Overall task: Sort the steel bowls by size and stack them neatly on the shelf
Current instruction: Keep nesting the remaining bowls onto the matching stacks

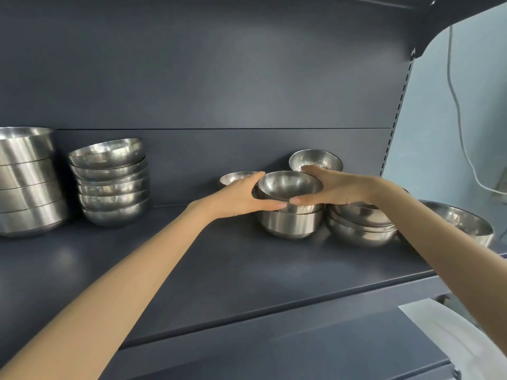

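A small steel bowl (289, 185) is held between my left hand (241, 197) and my right hand (337, 186), thumbs under it and fingers behind its rim. It sits tilted just above or on a short stack of bowls (288, 222) on the dark shelf (219, 270). Behind stand two more small bowls, one at the left (233, 178) and one at the right (318, 159). A stack of wider bowls (359, 229) sits to the right. At the far left are a stack of medium bowls (109, 182) and a stack of large deep bowls (27, 182).
A large bowl (463, 222) rests at the shelf's right end, partly behind my right forearm. A slotted upright (397, 111) and a pale wall with a hanging cable (461, 119) lie beyond it. White cloth (452, 333) shows at the lower right.
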`<state>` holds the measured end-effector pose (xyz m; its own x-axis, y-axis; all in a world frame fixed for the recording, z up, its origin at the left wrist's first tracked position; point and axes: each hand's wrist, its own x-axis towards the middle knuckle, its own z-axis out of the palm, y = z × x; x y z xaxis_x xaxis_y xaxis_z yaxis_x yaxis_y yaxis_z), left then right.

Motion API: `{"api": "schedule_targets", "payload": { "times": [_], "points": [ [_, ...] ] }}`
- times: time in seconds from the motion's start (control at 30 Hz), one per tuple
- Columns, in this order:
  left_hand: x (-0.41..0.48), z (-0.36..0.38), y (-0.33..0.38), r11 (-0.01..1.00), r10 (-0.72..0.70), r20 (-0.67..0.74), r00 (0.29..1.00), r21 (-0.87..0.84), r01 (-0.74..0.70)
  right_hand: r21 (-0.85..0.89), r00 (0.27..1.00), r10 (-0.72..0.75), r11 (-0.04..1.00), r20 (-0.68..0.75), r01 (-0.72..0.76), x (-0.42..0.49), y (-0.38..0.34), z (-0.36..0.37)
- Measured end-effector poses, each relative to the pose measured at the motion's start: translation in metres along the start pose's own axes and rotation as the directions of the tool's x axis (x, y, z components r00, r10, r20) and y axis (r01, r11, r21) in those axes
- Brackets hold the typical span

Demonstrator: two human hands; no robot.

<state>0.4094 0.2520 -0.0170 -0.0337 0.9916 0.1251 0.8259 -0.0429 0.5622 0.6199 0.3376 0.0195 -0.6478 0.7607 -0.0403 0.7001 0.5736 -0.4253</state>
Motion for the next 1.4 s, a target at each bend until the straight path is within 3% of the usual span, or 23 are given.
{"api": "schedule_targets", "payload": {
  "times": [0.17,0.3,0.6,0.93,1.1,1.23,1.4],
  "points": [
    [0.006,0.003,-0.001,0.995,-0.012,-0.025,1.0,-0.102,0.009,0.062,0.999,-0.034,0.997,-0.038,0.036,0.001,0.004,0.001],
    [0.016,0.002,-0.008,0.982,0.074,-0.112,0.991,-0.167,-0.092,0.146,0.996,-0.048,0.987,-0.076,0.059,-0.002,0.003,0.003],
    [0.014,-0.001,-0.012,0.904,0.199,-0.076,0.977,-0.371,-0.213,0.345,0.968,-0.027,0.931,-0.251,0.115,0.001,0.0,0.01],
    [0.019,0.011,-0.008,0.843,0.045,-0.351,0.935,-0.489,-0.224,0.393,0.866,-0.035,0.881,-0.5,0.262,0.015,-0.009,0.015],
    [0.021,0.0,-0.004,0.772,-0.087,-0.425,0.901,-0.6,-0.209,0.461,0.846,-0.011,0.835,-0.533,0.301,0.021,-0.006,0.014],
    [0.016,-0.011,-0.001,0.716,-0.114,-0.432,0.894,-0.66,-0.228,0.458,0.817,-0.01,0.824,-0.577,0.334,0.02,-0.011,0.014],
    [0.002,-0.03,0.0,0.702,-0.09,-0.485,0.87,-0.651,-0.291,0.592,0.872,0.015,0.74,-0.489,0.319,0.014,-0.021,0.014]
  ]
}}
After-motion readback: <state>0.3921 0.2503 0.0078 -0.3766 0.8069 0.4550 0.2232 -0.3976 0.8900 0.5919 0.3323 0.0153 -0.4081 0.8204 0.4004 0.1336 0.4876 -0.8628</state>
